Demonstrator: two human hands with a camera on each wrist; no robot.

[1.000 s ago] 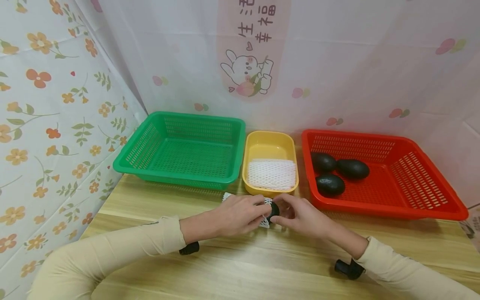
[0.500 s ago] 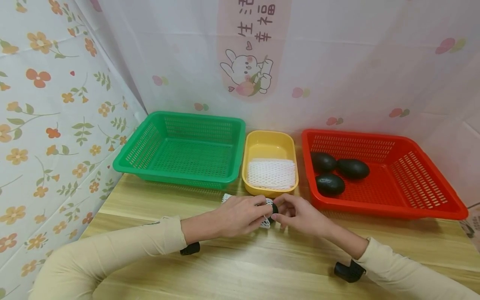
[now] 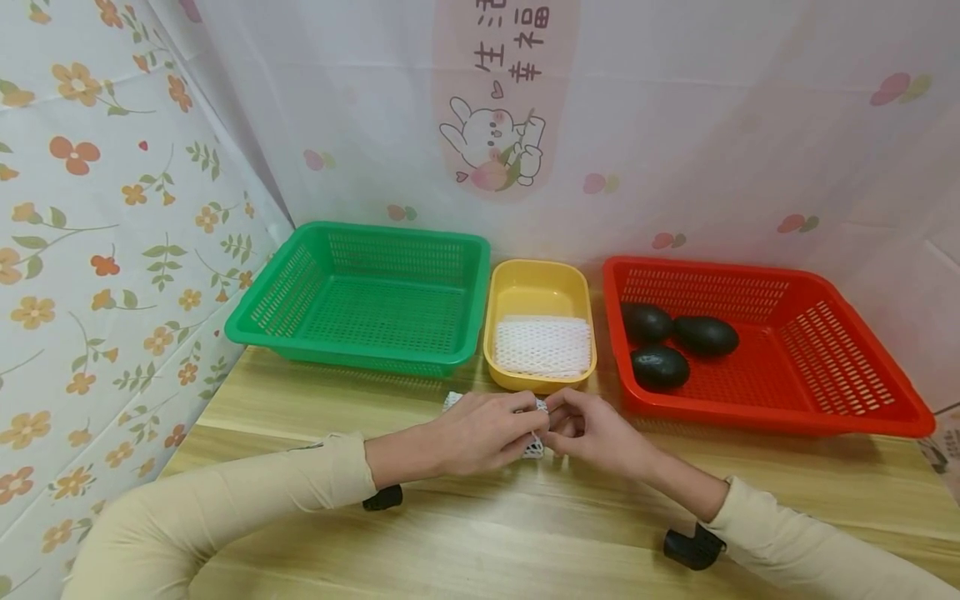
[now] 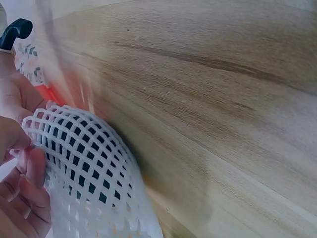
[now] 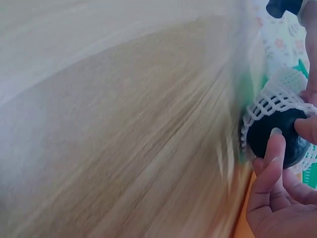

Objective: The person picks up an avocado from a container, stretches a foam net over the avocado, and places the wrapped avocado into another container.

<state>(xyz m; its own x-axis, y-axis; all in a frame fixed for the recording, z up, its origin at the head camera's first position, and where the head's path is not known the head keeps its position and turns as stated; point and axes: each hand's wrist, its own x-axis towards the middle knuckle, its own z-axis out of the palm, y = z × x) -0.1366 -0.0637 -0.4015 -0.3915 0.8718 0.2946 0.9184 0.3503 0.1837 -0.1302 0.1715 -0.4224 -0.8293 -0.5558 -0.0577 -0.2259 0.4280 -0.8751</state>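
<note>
Evidently, left fingers (image 3: 517, 425), right fingers (image 5: 275, 151) clamped on netted avocado (image 5: 292, 143), bare end only from right wrist

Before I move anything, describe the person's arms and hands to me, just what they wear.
The left sleeve and right sleeve are long and cream-beige, ending in snug cuffs. At the left wrist is a short black fitting; at the right, a black bent fitting. The left hand and right hand are bare, without gloves.
</note>
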